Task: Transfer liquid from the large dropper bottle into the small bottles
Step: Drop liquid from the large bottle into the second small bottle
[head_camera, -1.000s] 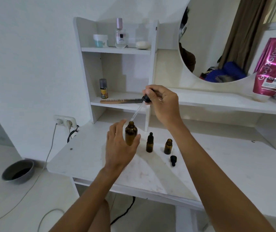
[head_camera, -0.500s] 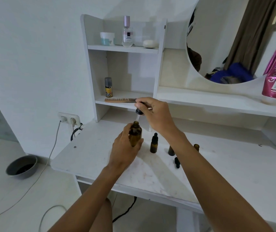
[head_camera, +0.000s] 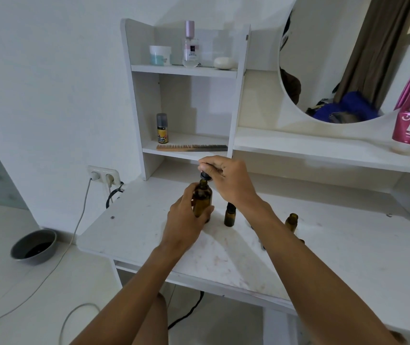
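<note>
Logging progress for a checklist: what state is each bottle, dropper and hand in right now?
large dropper bottle: upright, uncapped, gripped by left hand
dropper: cap just above the bottle's neck, not seated, pinched by right hand
capped small bottle: upright, closed
open small bottle: upright, uncapped

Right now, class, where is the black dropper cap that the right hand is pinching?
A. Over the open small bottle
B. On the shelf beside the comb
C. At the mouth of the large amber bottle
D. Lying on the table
C: the right hand pinches the dropper cap just above the neck of the large amber bottle, which the left hand grips.
</note>
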